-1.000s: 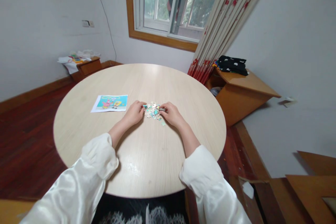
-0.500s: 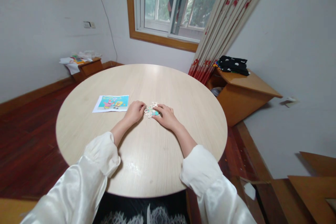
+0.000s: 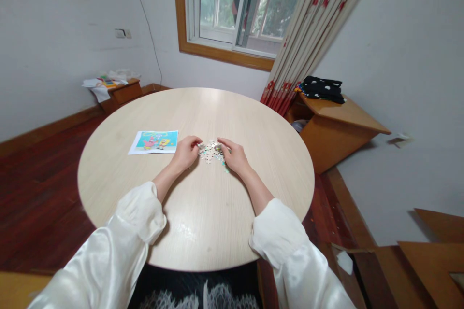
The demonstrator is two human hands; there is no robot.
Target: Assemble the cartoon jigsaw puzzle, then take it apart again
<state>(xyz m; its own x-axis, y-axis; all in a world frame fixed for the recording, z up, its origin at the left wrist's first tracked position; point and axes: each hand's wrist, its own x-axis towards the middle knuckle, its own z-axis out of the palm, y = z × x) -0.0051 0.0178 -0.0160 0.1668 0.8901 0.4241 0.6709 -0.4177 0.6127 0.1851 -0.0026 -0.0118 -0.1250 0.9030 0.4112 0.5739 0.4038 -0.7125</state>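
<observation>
A small heap of jigsaw puzzle pieces (image 3: 209, 152) lies on the pale round table (image 3: 195, 203), mostly whitish with some teal bits. At its left edge, my left hand (image 3: 187, 151) is cupped, thumb and bent forefinger apart. My right hand (image 3: 235, 155) curves around the right side of the heap, its thumb spread from the fingers and touching pieces. A few teal pieces lie close below its thumb. Left of my left hand is a printed picture sheet (image 3: 154, 143) showing cartoon figures on a blue ground. Some pieces are hidden by my fingers.
Beyond the table are a window (image 3: 232, 9) and a patterned curtain (image 3: 300, 34). A wooden cabinet (image 3: 337, 130) with folded dark cloth (image 3: 322, 89) stands at the right. Papers (image 3: 105, 82) cover a low wooden stand at the back left.
My right hand has shifted slightly right and its fingers have lifted off the heap's top. The puzzle pieces are more spread out. My left hand's fingers have opened a little.
</observation>
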